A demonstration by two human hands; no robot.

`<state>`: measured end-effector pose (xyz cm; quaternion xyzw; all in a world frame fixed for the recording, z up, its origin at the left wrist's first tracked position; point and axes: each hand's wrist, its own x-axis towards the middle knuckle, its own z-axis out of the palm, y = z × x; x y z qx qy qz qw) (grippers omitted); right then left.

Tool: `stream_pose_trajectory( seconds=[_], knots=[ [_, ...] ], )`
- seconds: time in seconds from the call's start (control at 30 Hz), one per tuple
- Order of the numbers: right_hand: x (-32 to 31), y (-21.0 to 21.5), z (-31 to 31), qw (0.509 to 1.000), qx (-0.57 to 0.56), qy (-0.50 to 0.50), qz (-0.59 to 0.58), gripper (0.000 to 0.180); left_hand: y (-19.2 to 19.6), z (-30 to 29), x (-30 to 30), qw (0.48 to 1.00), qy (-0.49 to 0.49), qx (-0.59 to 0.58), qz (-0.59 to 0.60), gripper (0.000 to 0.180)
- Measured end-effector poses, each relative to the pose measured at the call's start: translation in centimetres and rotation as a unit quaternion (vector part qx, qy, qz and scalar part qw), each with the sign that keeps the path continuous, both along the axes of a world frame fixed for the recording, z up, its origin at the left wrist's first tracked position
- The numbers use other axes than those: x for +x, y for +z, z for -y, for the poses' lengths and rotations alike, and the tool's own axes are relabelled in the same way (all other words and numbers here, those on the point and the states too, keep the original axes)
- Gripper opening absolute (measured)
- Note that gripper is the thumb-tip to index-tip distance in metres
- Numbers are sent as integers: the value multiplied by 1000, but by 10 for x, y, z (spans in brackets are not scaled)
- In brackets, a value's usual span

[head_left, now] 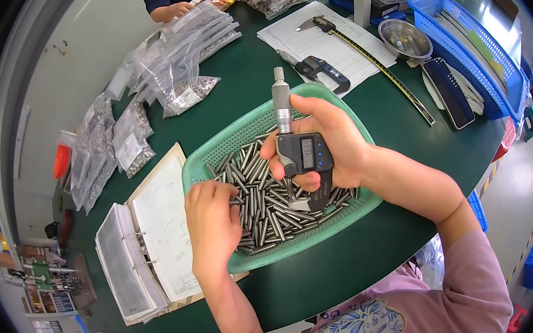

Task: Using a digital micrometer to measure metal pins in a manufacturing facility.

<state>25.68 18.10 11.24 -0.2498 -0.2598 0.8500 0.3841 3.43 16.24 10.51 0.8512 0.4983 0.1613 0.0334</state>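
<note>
My right hand (334,141) is closed around a digital micrometer (303,154), held upright over a green plastic basket (214,149). The micrometer has a grey thimble at the top, a small display and blue buttons; its frame reaches down among the pins. Many short, shiny metal pins (270,213) lie loose in the basket. My left hand (211,219) reaches over the basket's left rim with curled fingers. A metal pin (236,201) shows at its fingertips, which are partly hidden by the back of the hand.
An open ring binder (165,239) lies left of the basket. Bags of metal parts (131,137) stand beyond it. Behind are a digital caliper (325,72), another caliper (357,47), paper sheets, a metal bowl (404,39), a phone (448,93) and a blue basket (466,54). Another person's hands work opposite.
</note>
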Motion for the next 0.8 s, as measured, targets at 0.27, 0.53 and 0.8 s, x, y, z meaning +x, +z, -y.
stream_pose_trajectory(
  seconds=[0.27, 0.53, 0.8],
  knots=[
    [2, 0, 0, 1000, 2, -5, -5, 66, 5, 18, 22, 988, -90, -127, -4, 33],
    [1, 1, 1, 1000, 6, -13, 16, 66, 2, 15, 17, 988, -100, -115, 14, 23],
    [1, 1, 1, 999, 7, -18, 33, 66, 8, 6, 14, 985, -59, -145, 70, 14]
  ],
)
